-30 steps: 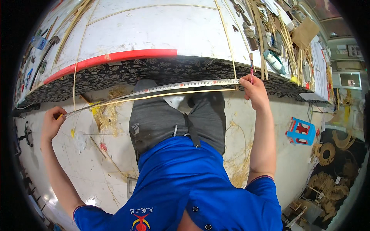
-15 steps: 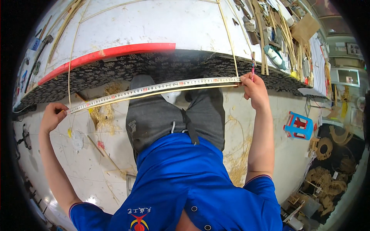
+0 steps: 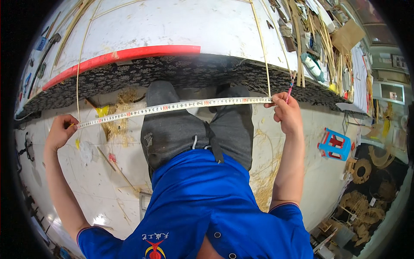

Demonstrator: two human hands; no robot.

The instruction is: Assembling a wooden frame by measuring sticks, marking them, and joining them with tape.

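While pale tiled floor (image 3: 323, 190) spreads through the middle and lower frame, showing on both sides of the person's grey-trousered legs (image 3: 172, 138), the white bench (image 3: 172, 28) fills the top. Its near edge curves across the upper half, with black patterned cloth (image 3: 142, 71) hanging below and a red strip (image 3: 129, 55) running along it from the left to about the middle. The legs reach up toward that cloth, and a stretch of floor lies between the edge and the hands on either side. Two thin pale sticks (image 3: 262, 43) jut past the edge, one at left and one at right, their near ends close to the hands; whether they touch the tape is hard to tell. Loose strips and tools (image 3: 319, 30) crowd the upper right, ring-shaped brown pieces (image 3: 365, 164) lie at lower right, a blue and red stool (image 3: 344, 149) stands at right, and shavings (image 3: 123, 125) litter the floor left of centre. Stretched above the legs from centre left to centre right, the tape measure (image 3: 172, 107) shows its white marked face. The right hand (image 3: 288, 114) grips its right end, fingers also closed on a slim pink pen or pencil (image 3: 290, 88) pointing upward; the left hand (image 3: 61, 131) pinches the other end.
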